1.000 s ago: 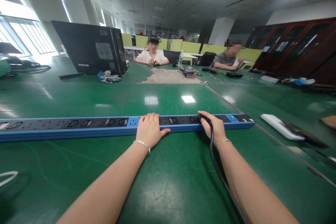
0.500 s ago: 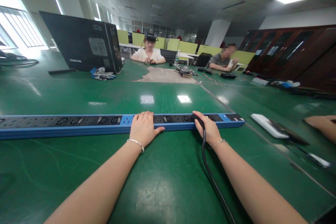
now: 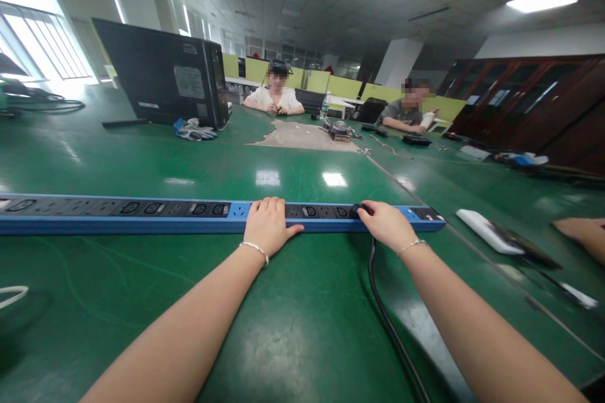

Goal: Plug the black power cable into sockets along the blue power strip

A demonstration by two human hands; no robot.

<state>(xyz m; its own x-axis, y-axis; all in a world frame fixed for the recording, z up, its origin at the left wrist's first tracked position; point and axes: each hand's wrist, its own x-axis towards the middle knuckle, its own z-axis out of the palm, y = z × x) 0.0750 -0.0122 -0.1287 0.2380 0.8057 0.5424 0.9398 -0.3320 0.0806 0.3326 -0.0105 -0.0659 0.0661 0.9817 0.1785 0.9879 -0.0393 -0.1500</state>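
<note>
A long blue power strip (image 3: 155,225) with black sockets lies across the green table, running past the left edge of the head view. My left hand (image 3: 265,224) grips it near a blue socket section, fingers over the top and thumb stretched along the front edge. Towards the strip's right end, my right hand (image 3: 388,223) is closed around a black power plug (image 3: 362,208) at the socket face. My fingers partly hide the plug, and I cannot tell how deep it sits. Its black cord (image 3: 380,302) hangs down in front of the strip and runs towards me.
A black computer case (image 3: 165,79) stands at the back left, with work gloves (image 3: 195,130) beside it. On the right lie a white object (image 3: 486,231) and another person's hand (image 3: 583,235). Two people sit across the table. A white loop (image 3: 13,296) shows at the left edge.
My right hand has turned flatter over the plug, and the cord now drops from beneath it. The view has shifted slightly; my left hand stays on the same part of the strip.
</note>
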